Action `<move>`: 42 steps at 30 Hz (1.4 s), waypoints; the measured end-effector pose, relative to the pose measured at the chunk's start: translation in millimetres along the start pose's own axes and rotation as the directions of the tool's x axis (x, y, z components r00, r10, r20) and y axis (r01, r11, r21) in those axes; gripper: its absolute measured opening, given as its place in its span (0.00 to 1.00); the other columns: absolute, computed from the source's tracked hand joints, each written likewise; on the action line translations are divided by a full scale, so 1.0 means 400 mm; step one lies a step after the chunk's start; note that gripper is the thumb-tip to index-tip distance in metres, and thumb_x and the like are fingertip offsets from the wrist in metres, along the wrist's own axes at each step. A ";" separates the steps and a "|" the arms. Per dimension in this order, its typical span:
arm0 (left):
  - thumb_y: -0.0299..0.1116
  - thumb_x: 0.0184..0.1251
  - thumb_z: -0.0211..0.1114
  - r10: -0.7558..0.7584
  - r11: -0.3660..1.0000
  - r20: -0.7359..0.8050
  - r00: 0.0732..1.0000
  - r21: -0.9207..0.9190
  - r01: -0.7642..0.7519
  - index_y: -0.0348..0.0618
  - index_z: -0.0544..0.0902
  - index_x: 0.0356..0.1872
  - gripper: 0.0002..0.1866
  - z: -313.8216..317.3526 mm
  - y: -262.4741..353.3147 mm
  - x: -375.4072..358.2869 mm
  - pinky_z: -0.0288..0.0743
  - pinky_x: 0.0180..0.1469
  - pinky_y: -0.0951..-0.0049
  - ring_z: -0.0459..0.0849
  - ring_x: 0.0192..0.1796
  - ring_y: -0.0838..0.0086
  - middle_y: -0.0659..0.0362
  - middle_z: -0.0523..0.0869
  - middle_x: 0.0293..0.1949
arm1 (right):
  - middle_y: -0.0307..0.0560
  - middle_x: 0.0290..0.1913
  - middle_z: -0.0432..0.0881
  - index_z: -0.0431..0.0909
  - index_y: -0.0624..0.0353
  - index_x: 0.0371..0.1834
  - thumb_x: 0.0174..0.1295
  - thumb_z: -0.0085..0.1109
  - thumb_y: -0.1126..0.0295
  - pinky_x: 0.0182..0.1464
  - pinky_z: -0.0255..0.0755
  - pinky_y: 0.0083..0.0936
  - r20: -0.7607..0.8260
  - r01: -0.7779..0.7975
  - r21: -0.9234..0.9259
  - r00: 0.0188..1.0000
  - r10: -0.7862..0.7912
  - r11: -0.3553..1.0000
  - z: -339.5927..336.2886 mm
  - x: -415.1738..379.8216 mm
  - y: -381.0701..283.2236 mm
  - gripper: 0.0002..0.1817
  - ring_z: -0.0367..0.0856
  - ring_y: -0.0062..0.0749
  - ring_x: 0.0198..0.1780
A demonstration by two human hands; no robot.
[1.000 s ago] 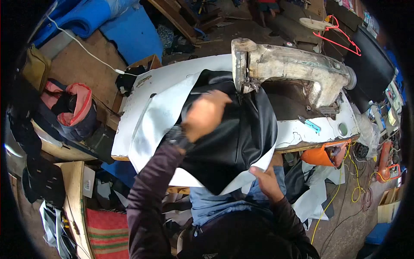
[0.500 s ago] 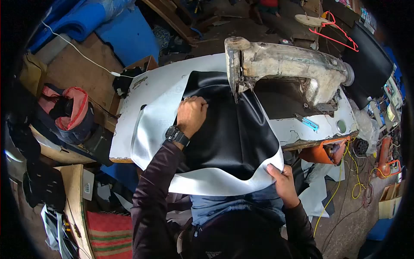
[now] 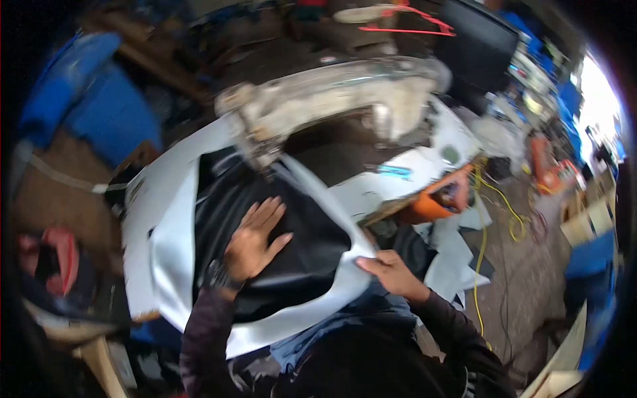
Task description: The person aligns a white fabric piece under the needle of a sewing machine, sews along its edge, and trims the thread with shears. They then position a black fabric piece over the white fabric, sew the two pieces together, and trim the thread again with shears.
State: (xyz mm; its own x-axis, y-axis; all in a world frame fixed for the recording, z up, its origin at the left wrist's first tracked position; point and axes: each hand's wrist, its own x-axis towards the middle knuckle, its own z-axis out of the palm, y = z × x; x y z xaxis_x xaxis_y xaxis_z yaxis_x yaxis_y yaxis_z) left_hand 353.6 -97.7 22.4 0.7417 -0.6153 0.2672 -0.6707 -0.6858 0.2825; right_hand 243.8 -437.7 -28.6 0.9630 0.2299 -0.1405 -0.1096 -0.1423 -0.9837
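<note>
A smooth, leather-like sheet has a black middle (image 3: 308,249) and a broad white border (image 3: 285,328). Spread across the table front, it runs up under the needle end of an old, worn sewing machine (image 3: 348,96). My left hand (image 3: 254,240) lies flat on the black part, fingers spread, below the needle area. At the sheet's lower right corner, my right hand (image 3: 396,273) pinches the white border, thumb on top. The sheet's near edge hangs over my lap. Blur hides the exact contact at the presser foot.
The white table top (image 3: 159,176) has chipped edges. A light blue tool (image 3: 394,171) and a small round lid (image 3: 450,155) sit right of the machine. An orange container (image 3: 438,199) hangs below the table edge. Yellow cord (image 3: 479,292) trails over the floor at right.
The view has swung right, so the table and machine appear further left. My left hand has gone from curled to flat with fingers spread. My right hand still pinches the sheet's corner.
</note>
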 end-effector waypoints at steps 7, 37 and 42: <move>0.45 0.71 0.80 0.096 0.992 -0.017 0.995 0.084 -0.094 0.36 0.79 0.78 0.39 0.018 0.107 -0.080 0.64 0.87 0.44 0.74 0.84 0.47 0.40 0.76 0.81 | 0.60 0.62 0.88 0.85 0.63 0.61 0.78 0.65 0.63 0.71 0.74 0.52 -0.240 0.085 -0.920 0.648 -0.723 0.382 -0.366 0.049 -0.072 0.17 0.80 0.63 0.69; 0.35 0.76 0.73 0.081 0.993 -0.330 0.941 0.110 -0.046 0.44 0.91 0.63 0.18 0.117 0.094 -0.111 0.75 0.81 0.55 0.87 0.73 0.61 0.53 0.91 0.66 | 0.56 0.82 0.76 0.80 0.65 0.76 0.84 0.52 0.40 0.81 0.66 0.53 0.518 0.657 -0.740 0.695 -0.498 0.146 0.150 0.369 -0.168 0.38 0.71 0.58 0.82; 0.34 0.74 0.77 0.084 0.991 -0.336 0.938 0.122 -0.045 0.43 0.91 0.63 0.20 0.104 0.099 -0.104 0.77 0.79 0.55 0.88 0.72 0.62 0.55 0.92 0.66 | 0.56 0.86 0.71 0.75 0.64 0.82 0.84 0.45 0.34 0.85 0.61 0.55 0.486 0.588 -0.799 0.755 -0.440 0.128 0.173 0.471 -0.164 0.44 0.60 0.55 0.90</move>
State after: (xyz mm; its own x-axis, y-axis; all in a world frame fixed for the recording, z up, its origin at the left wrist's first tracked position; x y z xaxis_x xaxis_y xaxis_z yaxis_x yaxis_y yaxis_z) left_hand 296.6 -115.2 -15.9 0.6366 -0.5040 0.5838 -0.6969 -0.7001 0.1555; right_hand 415.4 -318.3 1.8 0.6561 0.7039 0.2721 0.7488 -0.6520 -0.1188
